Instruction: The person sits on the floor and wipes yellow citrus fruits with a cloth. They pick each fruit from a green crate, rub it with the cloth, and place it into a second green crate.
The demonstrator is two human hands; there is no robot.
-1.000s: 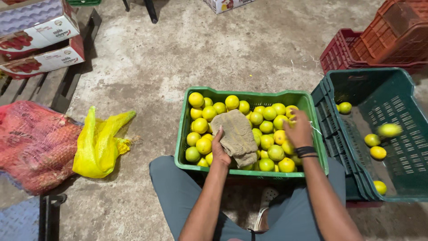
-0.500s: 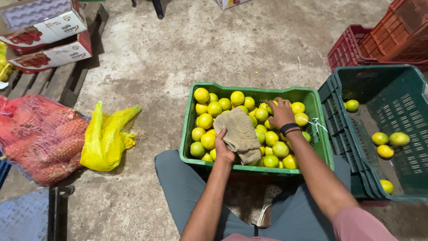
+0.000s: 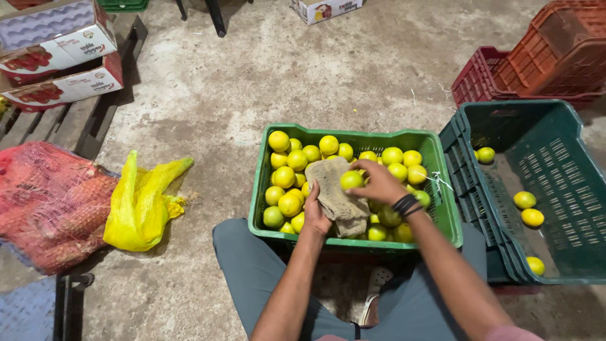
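Right hand (image 3: 380,184) moved back, now grasping round yellow-green citrus fruit (image 3: 351,180); left hand (image 3: 315,215) clutches beige rag (image 3: 336,192) at 9 o'clock.

A produce packing store: bare concrete floor (image 3: 303,69), stacked plastic crates (image 3: 543,50), fruit cartons (image 3: 57,57) on a pallet (image 3: 69,123), mesh sacks (image 3: 50,202).

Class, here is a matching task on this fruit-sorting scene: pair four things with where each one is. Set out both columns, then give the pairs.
Things:
1. Beige cloth
2. Yellow mesh bag
3. Red crate
4. Fruit in right hand

Places:
A. On the floor, left of the green crate
B. Behind the dark green crate
C. Held over the cloth
D. Under the left hand, on the fruit

Pairs: 1-D, 2-A, 3-B, 4-C
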